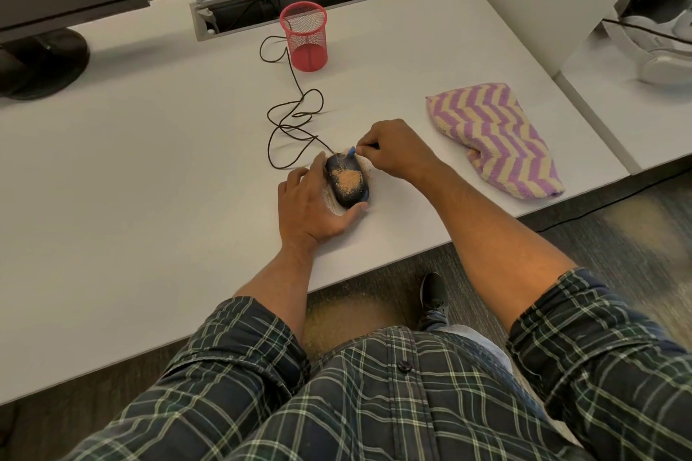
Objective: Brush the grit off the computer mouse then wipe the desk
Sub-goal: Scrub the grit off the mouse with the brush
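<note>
Head view shows the computer mouse (347,181) near the counter's (149,168) front edge, a patch of tan grit (349,180) on its back, so the brushing step looks barely begun. The left hand (314,202) cups its side, steadying it. The right hand (393,150) pinches a small blue-tipped brush (352,151) at its nose; next, sweep the grit off, then reach for the striped cloth (494,138) towards the right edge.

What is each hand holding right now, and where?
The left hand grips the mouse by its sides. The right hand pinches a small blue-tipped brush by its handle.
</note>
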Available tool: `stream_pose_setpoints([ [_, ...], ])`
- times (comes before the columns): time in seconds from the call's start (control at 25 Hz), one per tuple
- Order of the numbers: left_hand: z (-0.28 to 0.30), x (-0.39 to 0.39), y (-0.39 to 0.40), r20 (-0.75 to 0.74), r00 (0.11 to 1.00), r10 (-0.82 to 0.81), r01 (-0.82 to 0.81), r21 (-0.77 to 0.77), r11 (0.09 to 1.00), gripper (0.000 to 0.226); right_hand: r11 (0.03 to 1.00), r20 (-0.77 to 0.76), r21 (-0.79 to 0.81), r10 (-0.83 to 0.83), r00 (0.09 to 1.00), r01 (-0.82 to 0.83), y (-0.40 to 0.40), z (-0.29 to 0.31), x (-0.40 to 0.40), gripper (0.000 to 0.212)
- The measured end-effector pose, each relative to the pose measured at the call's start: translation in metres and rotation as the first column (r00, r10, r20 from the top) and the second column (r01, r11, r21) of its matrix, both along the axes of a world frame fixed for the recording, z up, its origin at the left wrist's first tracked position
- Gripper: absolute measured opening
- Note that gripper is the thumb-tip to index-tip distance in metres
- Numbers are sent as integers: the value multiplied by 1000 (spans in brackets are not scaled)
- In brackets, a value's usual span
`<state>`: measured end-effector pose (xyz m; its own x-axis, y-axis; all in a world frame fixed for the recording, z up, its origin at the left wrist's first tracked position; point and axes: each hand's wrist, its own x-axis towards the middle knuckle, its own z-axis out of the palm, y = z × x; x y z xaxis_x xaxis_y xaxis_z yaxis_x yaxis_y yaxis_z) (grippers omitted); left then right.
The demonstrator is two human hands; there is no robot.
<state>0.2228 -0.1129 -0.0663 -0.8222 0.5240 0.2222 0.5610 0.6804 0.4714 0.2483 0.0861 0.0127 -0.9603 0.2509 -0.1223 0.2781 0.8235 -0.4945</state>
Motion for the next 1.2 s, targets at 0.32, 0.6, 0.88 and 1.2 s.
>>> stream_pose_setpoints([
  [0.32,-1,-1,0,-1,1000,4,-4,-5,1000,107,997,16,59,40,999,-41,5,4,3,20],
  [0.6,1,1,0,-2,1000,-4,4,-7,1000,106,996,32,10,89,996,-89,10,11,5,15],
  [0.88,2,0,-1,10,1000,-6,6,-10,1000,107,996,35,-39,85,996,-83,17,7,9,13],
  [1.2,3,-1,0,25,1000,-4,5,-17,1000,107,998,-18,58,-9,1000,10,19,8,8,17],
])
